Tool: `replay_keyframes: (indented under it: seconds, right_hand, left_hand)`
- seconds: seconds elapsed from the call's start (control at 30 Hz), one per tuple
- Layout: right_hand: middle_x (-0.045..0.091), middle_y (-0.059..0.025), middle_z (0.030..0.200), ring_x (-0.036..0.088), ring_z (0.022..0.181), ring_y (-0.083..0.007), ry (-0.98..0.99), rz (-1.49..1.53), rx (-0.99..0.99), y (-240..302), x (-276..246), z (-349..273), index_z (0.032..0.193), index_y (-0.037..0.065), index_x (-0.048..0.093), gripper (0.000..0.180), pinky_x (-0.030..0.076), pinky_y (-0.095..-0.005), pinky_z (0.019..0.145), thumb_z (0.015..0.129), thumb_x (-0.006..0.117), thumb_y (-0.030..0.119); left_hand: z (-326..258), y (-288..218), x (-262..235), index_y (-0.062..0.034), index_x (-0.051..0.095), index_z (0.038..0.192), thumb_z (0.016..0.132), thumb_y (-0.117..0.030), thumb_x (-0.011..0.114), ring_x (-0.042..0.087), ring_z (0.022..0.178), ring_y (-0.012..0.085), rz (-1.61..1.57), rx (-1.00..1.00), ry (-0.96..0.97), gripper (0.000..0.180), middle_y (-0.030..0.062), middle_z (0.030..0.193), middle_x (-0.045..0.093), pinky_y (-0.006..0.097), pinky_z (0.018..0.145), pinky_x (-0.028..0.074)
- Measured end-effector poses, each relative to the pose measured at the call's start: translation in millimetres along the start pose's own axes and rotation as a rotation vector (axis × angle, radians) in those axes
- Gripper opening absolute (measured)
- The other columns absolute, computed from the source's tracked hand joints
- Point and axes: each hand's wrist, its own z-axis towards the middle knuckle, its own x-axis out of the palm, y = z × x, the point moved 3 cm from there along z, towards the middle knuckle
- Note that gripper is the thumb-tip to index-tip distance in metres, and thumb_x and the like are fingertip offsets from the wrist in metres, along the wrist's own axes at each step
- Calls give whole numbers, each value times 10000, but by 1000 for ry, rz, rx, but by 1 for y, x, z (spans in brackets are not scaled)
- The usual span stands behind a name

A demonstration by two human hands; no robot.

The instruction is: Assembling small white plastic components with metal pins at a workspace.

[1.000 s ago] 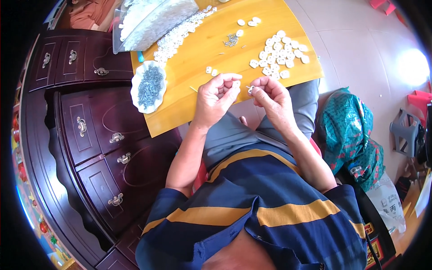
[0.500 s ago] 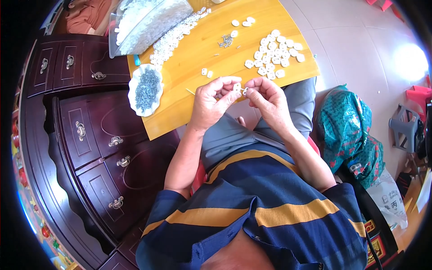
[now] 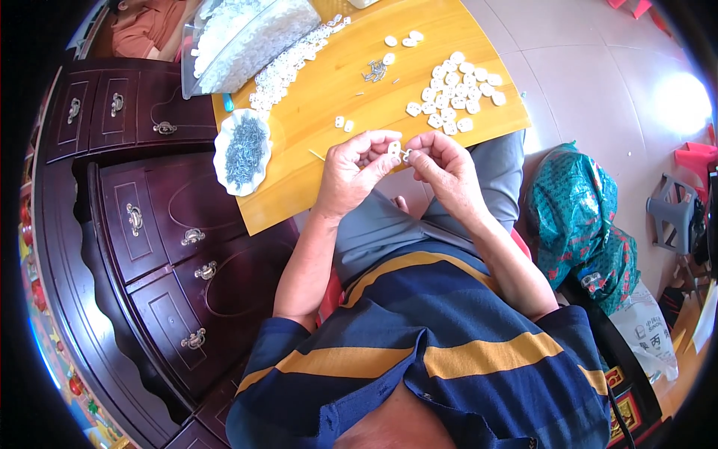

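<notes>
Over the table's near edge, my two hands meet fingertip to fingertip. My left hand (image 3: 348, 173) is closed, pinching a small white plastic piece with holes (image 3: 394, 148) between thumb and fingers. My right hand (image 3: 449, 170) is closed too, its thumb and forefinger pinching a tiny white clip-like piece (image 3: 407, 156) right beside the first. Whether the two pieces are joined is too small to tell. Just beyond my left hand lie a few small white two-holed pieces (image 3: 344, 123) and a thin yellow stick (image 3: 316, 154).
A scalloped white dish (image 3: 221, 161) of grey screws stands at the left on the wooden table (image 3: 321, 90). Behind it are a clear bin (image 3: 299, 26) and scattered white pieces (image 3: 280, 71). Rounded white pieces (image 3: 452, 93) cluster at right, near loose screws (image 3: 375, 71). A dark drawer cabinet (image 3: 161, 202) borders the table.
The tiny piece at my right fingertips has shifted slightly down and shows more of its curved shape. Both hands otherwise stay nearly in place.
</notes>
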Motion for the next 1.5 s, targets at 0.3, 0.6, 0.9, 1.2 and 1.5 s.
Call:
replay_keyframes:
  seconds: [0.3, 0.6, 0.9, 1.2, 1.5]
  right_hand:
    - [667, 10, 866, 580, 736, -51, -6, -23, 17, 2, 0, 0, 1078, 11, 659, 132, 500, -211, 680, 980, 669, 98]
    - [659, 14, 830, 578, 710, -52, -25, -56, 4, 0, -1, 0, 1057, 14, 668, 121, 500, -213, 659, 972, 671, 100]
    - [662, 8, 823, 582, 704, -54, -31, -71, 13, 0, -1, 0, 1052, 11, 667, 121, 501, -217, 654, 967, 669, 97]
    - [668, 3, 832, 587, 707, -53, -22, -88, 11, 0, -1, 0, 1062, 7, 671, 128, 503, -216, 654, 962, 662, 87]
    - [692, -8, 863, 601, 722, -56, -9, -62, 28, 4, 0, 0, 1094, -12, 679, 152, 515, -211, 664, 974, 682, 81]
  left_hand:
    - [1, 1, -1, 19, 698, 1181, 941, -30, 717, 670, 817, 71, 8, 15, 3, 246, 36, 941, 736, 231, 766, 556]
    - [2, 1, -1, 11, 707, 1168, 930, -25, 725, 669, 796, 71, 62, 45, 2, 241, 35, 917, 739, 229, 739, 554]
    - [2, 0, 0, 5, 710, 1159, 923, -15, 728, 671, 790, 73, 110, 47, 22, 238, 35, 911, 739, 231, 730, 554]
    - [2, -4, 2, 16, 718, 1138, 907, 4, 736, 683, 804, 84, 152, 68, 31, 232, 47, 916, 741, 243, 731, 567]
    - [5, -11, 2, 25, 731, 1109, 886, 21, 747, 642, 791, 75, 205, 93, 43, 223, 24, 886, 662, 222, 702, 541]
